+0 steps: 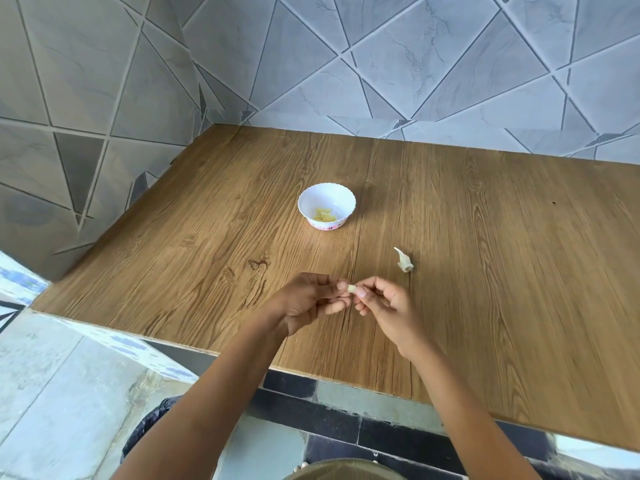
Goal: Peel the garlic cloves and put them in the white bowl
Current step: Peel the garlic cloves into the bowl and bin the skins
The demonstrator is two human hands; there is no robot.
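"Head camera, looking down: what were the hands doing?"

"Both met low over the near part of the table (485, 254). The left hand (308, 299) had its fingers curled in and pinched one end of a garlic clove (351, 288). The right hand (388, 306) pinched the other end between thumb and forefinger, with its other fingers folded."

"So the clove was off the wood?"

"Yes, held between the fingertips. It was a small, pale, stubby bit, mostly hidden by them. I could not tell how much skin was on it."

"And the white bowl (332, 199)?"

"At about 12 o'clock from the hands, well apart from them. It was round and glossy with a scalloped rim and a pink band around the foot. Some peeled cloves (323, 215), yellowish and smooth, lay in the bottom."

"Anything else on the table?"

"A pointed piece (403, 261) of garlic at 2 o'clock from the hands, near the right one. It was cream-coloured and tapered to a thin curved tip. Whether it was a whole clove or only husk, I could not tell."

"What about the surfaces?"

"The table was brown with a printed wood grain and knots. The tiled wall (415, 64) behind it was grey and marbled, cut into triangles by dark lines."
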